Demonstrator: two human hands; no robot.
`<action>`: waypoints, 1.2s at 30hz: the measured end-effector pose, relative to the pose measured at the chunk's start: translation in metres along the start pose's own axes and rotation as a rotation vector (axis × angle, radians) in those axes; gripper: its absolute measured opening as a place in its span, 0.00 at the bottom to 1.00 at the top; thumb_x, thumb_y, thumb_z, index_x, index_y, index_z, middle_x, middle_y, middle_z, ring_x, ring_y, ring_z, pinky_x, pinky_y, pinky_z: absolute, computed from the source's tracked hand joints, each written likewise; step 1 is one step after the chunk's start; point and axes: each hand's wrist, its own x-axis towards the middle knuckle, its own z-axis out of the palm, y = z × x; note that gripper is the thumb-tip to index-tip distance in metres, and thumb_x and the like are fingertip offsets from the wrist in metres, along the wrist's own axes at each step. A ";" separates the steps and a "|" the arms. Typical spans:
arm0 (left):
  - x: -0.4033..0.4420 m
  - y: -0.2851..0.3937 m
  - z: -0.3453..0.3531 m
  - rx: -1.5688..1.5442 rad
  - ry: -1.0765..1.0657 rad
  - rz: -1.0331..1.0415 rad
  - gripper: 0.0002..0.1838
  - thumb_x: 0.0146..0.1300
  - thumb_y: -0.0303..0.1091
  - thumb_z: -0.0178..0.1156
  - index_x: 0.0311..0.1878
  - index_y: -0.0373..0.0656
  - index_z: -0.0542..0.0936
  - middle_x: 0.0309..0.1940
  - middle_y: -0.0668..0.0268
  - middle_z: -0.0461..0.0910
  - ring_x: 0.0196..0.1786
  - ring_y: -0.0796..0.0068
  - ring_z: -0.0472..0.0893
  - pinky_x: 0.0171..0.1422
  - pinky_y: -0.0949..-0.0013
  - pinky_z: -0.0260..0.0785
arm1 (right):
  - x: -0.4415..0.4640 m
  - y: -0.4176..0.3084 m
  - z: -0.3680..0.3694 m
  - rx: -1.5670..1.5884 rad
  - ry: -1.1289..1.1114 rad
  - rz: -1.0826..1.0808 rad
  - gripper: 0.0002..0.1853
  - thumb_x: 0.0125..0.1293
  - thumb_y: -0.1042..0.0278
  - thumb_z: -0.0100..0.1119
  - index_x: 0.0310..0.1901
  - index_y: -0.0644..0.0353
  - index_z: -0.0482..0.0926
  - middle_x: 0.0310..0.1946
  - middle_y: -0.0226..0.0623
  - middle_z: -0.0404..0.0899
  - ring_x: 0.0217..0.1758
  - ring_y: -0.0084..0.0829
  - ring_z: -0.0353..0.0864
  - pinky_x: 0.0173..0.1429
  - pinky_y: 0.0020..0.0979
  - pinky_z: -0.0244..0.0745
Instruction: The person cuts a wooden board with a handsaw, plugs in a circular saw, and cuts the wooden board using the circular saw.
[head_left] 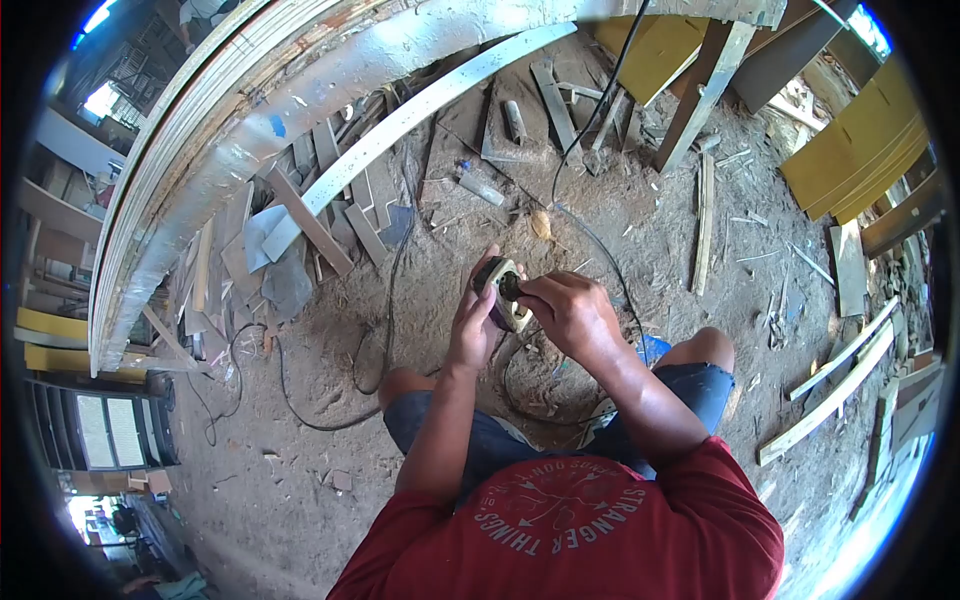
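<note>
Head camera: two bare hands meet over a small ring-shaped part

And here we are, low over the dirt ground [300,490], with the ring-shaped part [517,318] right in the middle of the scene, up off the ground and in front of the knees. It has a pale rim and a dark centre; exactly what it is, I cannot tell.

Left hand [476,318] first: its fingers curl around the left side, gripping the part and making a cradle. That looks like the steadying hand, keeping the ring's face turned towards the other one. Right hand [572,308] comes in from the right, fingertips bunched at the dark centre; whether they pinch something there or simply press, I cannot tell. Holding it above the lap seems to keep the work close and out of the wood scraps.

Now the edges! On the far left, a long white curved strip [400,128] slants across the jumbled offcuts. Far right, a wooden post [705,95] stands before yellow panels [865,140], and pale curved strips [835,400] lie to the right. Between them, the forearms have decent room, elbows wide, though the thighs limit any drop. Watch the black cord [330,428] looping at near left: a foot shifting that way could snag it.
</note>
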 end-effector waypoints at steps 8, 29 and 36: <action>-0.001 0.007 0.003 0.386 0.047 -0.063 0.37 0.87 0.53 0.50 0.85 0.33 0.63 0.74 0.56 0.76 0.75 0.69 0.74 0.81 0.63 0.62 | -0.001 0.003 -0.006 -0.097 -0.050 -0.108 0.09 0.65 0.69 0.70 0.46 0.56 0.89 0.35 0.39 0.86 0.41 0.44 0.88 0.45 0.45 0.85; -0.003 -0.039 -0.023 1.061 0.138 -0.243 0.48 0.73 0.54 0.72 0.84 0.33 0.63 0.79 0.40 0.71 0.82 0.51 0.71 0.83 0.53 0.65 | -0.060 0.125 0.076 0.098 -0.334 0.195 0.22 0.69 0.55 0.74 0.60 0.58 0.88 0.57 0.52 0.88 0.59 0.54 0.88 0.64 0.48 0.83; 0.020 0.066 0.028 0.864 -0.146 -0.061 0.29 0.74 0.39 0.72 0.72 0.34 0.79 0.63 0.50 0.86 0.67 0.61 0.86 0.73 0.59 0.77 | -0.026 0.089 0.027 0.260 -0.381 0.321 0.21 0.72 0.57 0.71 0.62 0.56 0.87 0.53 0.51 0.91 0.56 0.50 0.92 0.61 0.45 0.85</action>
